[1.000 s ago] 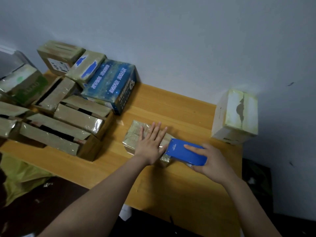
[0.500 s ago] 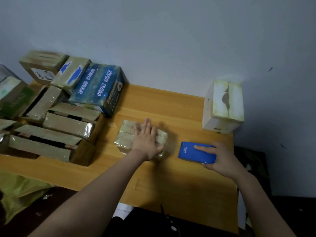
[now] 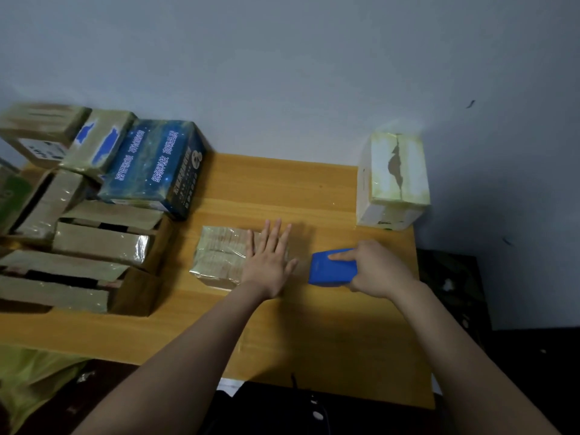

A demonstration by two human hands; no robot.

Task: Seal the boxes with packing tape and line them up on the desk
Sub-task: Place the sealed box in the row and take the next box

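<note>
Head view. A plain grey wall backs a wooden tabletop (image 3: 282, 189).

The task's thing in hand, a small tape-wrapped box (image 3: 219, 255), lies flat near the middle of the tabletop. Its long axis runs left to right, nearly square to the person.

The left hand (image 3: 270, 262) lies palm-down on the right half of this box, fingers straight and spread, pointing toward the wall.

The right hand (image 3: 376, 271) grasps a blue tape dispenser (image 3: 331, 271), with the index finger laid along its top. The dispenser sits just off the box's right end, in line with the long axis. Whether a strip of tape bridges the gap cannot be told.

Judgement: the left hand is the nearer to the box and steadies it. Cutting or pressing down the tape falls to the right hand.

A stack of open-flapped boxes (image 3: 103, 246) crowds the left side. One white box (image 3: 392, 174) stands alone at the right rear corner.
</note>
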